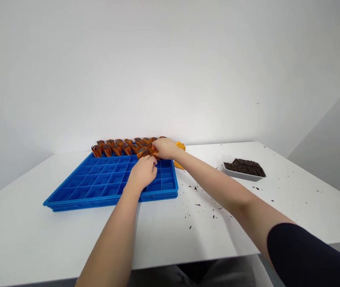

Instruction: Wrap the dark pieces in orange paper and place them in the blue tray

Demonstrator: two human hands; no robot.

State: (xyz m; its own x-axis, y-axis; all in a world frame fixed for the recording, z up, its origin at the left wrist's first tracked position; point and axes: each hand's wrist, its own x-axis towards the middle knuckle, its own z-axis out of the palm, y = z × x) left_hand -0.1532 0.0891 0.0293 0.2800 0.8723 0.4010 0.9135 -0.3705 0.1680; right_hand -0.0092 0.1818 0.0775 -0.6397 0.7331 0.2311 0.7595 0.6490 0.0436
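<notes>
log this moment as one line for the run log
left hand: over blue grid tray | right hand: on orange packets at far rows | white dish of dark pieces: right, untouched

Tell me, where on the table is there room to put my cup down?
The white table is bare left of and in front of the blue tray, and beyond the white dish on the right. Crumbs dot the middle. It is crowded at the tray's far rows, where orange packets and both hands, left and right, meet.
</notes>
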